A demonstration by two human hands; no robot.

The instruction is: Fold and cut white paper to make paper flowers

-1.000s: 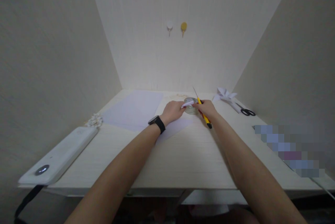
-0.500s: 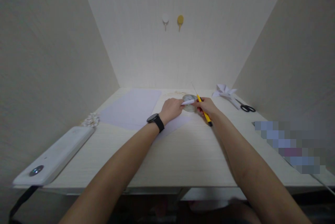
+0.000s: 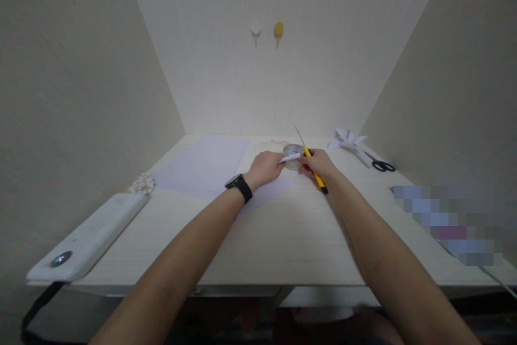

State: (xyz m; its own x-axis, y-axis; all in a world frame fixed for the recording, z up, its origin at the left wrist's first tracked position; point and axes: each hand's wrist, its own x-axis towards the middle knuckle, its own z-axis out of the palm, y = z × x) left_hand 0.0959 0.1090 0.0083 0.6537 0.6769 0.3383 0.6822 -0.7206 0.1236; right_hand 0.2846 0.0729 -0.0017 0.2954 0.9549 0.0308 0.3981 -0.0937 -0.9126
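My left hand (image 3: 264, 168), with a black watch on its wrist, is closed on a small folded white paper piece (image 3: 290, 158). My right hand (image 3: 321, 164) grips a yellow utility knife (image 3: 315, 171) with its thin blade pointing up and away. Between the two hands, partly hidden, sits a clear roll of tape (image 3: 292, 152) on the pale wooden desk (image 3: 283, 232). The paper's tip reaches the right hand's fingers above the roll.
A large pale sheet of paper (image 3: 205, 164) lies at the back left. A white device (image 3: 86, 236) with a black strap rests at the left edge, with a white ribbon bow (image 3: 142, 184) behind it. Folded white paper (image 3: 347, 141) and black scissors (image 3: 379, 164) lie back right.
The view has shifted slightly. Both hands stay together over the tape roll, with the knife's blade tilted a little differently.
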